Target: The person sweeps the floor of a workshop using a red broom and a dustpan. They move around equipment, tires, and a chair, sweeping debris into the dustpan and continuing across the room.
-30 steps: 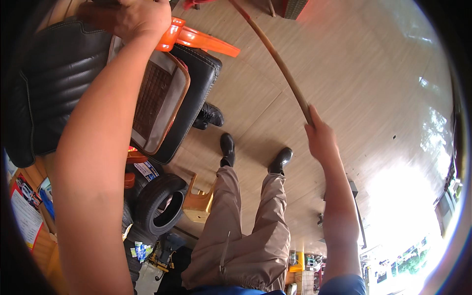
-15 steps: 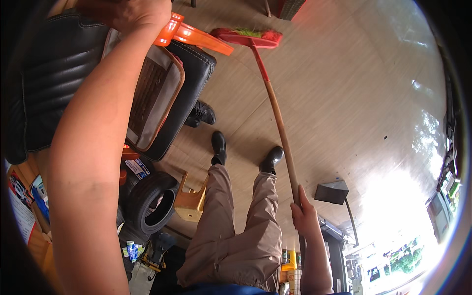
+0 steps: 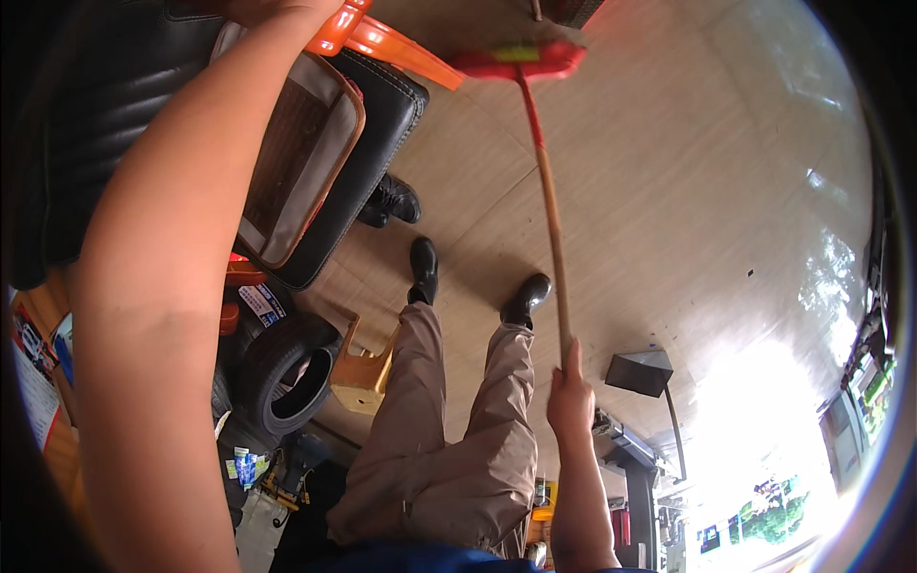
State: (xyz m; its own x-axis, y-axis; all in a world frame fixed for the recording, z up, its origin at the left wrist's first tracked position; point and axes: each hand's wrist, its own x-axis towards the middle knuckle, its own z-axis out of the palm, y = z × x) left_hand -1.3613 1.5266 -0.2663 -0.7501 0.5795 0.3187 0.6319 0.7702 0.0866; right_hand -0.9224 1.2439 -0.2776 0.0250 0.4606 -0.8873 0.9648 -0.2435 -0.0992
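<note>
My right hand point(image 3: 571, 406) is closed round the wooden handle of a broom point(image 3: 554, 224), one finger stretched along the shaft. The broom's red head, with a green and yellow patch of bristles, lies far ahead and is blurred by motion. At the top left, my left forearm reaches across a black padded chair point(image 3: 382, 124). My left hand point(image 3: 287, 8) is mostly cut off by the upper edge, beside a glossy orange plastic piece point(image 3: 401, 50), and its fingers do not show. A brown and grey framed panel point(image 3: 334, 143) leans on the chair seat.
A black long-handled dustpan point(image 3: 642, 372) stands to the right. At the left are a tyre point(image 3: 287, 368), a tan plastic stool point(image 3: 363, 368) and black shoes point(image 3: 394, 201) beside the chair. Bright light falls on the floor at lower right.
The broom head has moved farther away and to the right. My right hand has shifted slightly left and forward with the handle. The whole view has shifted a little.
</note>
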